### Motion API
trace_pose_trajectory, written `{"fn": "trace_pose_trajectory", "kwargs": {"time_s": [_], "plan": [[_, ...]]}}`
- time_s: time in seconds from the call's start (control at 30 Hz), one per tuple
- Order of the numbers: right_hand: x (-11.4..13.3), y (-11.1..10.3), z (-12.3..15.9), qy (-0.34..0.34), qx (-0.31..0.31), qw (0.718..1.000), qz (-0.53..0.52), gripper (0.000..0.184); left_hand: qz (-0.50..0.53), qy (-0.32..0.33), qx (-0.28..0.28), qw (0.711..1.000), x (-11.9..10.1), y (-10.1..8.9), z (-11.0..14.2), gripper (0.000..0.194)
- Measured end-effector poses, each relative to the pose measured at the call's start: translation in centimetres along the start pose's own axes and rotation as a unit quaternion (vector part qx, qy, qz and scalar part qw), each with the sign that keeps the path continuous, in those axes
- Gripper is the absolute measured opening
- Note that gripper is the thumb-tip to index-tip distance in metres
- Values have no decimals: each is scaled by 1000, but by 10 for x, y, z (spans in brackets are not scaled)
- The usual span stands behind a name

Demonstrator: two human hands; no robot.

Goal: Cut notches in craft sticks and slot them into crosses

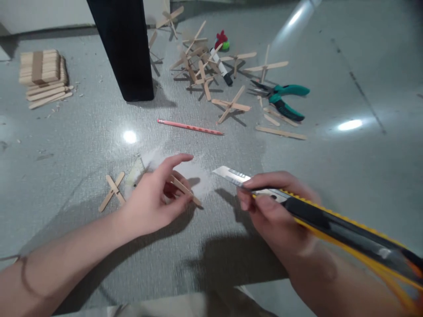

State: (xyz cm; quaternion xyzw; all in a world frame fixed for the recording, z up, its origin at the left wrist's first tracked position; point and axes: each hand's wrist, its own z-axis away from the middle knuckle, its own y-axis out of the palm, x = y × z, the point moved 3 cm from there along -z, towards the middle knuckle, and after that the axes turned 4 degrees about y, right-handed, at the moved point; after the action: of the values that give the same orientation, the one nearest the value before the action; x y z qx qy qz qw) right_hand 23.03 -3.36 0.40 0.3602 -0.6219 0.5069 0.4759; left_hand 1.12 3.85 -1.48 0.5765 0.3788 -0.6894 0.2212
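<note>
My left hand [153, 200] pinches a wooden craft stick [187, 191] against the grey floor, forefinger stretched out over it. To its left lies a cross of two glued sticks [112, 191], and a clear ruler [135, 171] shows just above the hand. My right hand [274, 207] grips a yellow and black utility knife [330, 222]. The knife's bare blade [231, 175] points left toward the stick, a short gap from it.
A pink pencil [190, 127] lies ahead of my hands. Beyond it are several stick crosses [231, 105], a marker [221, 67], green-handled pliers [284, 99] and loose sticks. A stack of sticks [41, 72] sits far left beside a black post [125, 48].
</note>
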Motion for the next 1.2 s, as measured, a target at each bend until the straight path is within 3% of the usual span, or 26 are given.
{"fn": "trace_pose_trajectory", "kwargs": {"time_s": [0.1, 0.17, 0.23, 0.33, 0.43, 0.67, 0.83, 0.97, 1.2], "plan": [[5, 3, 2, -54, 9, 994, 95, 6, -62, 39, -13, 997, 5, -6, -6, 21], [8, 8, 3, -101, 16, 986, 129, 15, -156, 104, -11, 982, 4, -10, -9, 15], [8, 13, 3, -135, 21, 981, 135, 23, -286, 190, -21, 939, 1, -13, -8, 22], [1, 20, 5, -156, 42, 977, 136, 30, -443, 280, -23, 851, -4, -12, -2, 25], [-3, 23, 5, -183, 46, 968, 166, 31, -489, 310, -7, 815, -6, -9, 5, 22], [-3, 28, 4, -194, 70, 962, 180, 27, -443, 281, 27, 851, -2, -8, 7, 23], [-6, 31, 5, -201, 68, 964, 162, 29, -382, 237, -20, 893, -2, -9, 10, 18], [-6, 35, 7, -194, 113, 969, 107, 33, -369, 237, -10, 899, 0, -8, 11, 18], [-4, 37, 7, -179, 128, 967, 125, 26, -371, 215, -25, 903, 1, -8, 11, 20]]}}
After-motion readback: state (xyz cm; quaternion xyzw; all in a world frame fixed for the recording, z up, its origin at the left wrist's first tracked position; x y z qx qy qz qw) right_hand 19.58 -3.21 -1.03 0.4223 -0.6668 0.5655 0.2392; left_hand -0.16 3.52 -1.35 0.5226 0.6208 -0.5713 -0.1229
